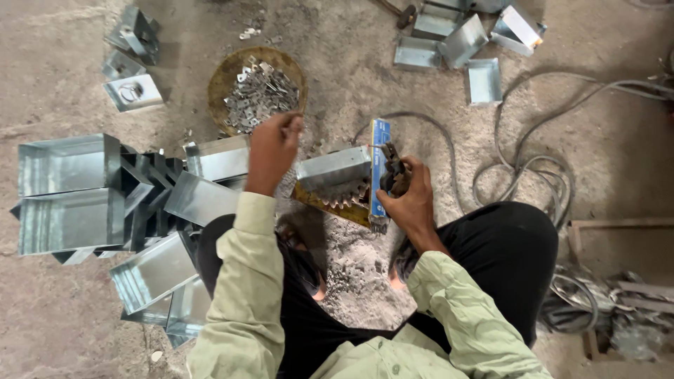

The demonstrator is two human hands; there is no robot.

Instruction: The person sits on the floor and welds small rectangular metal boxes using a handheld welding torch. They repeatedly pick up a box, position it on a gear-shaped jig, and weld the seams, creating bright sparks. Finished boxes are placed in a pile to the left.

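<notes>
Box [333, 168], galvanised sheet metal, sits on the ground between the person's knees, open side turned away, propped against a rusty toothed part [337, 196] under it. Right hand [407, 193] grips a dark tool [394, 168] with a blue flat piece [379, 168] against the box's right end, fingers curled tight round it. Left hand [275, 144] is raised just left of the box, fingertips pinched together; what they pinch is too small to tell. Just beyond that hand: round basket [225, 77] of small metal brackets [261, 95]. Left of the knees, a stack of same-type metal boxes [67, 193]. More boxes [449, 42] at top. Grey cable [533, 168] loops on the right, on the dusty floor.
</notes>
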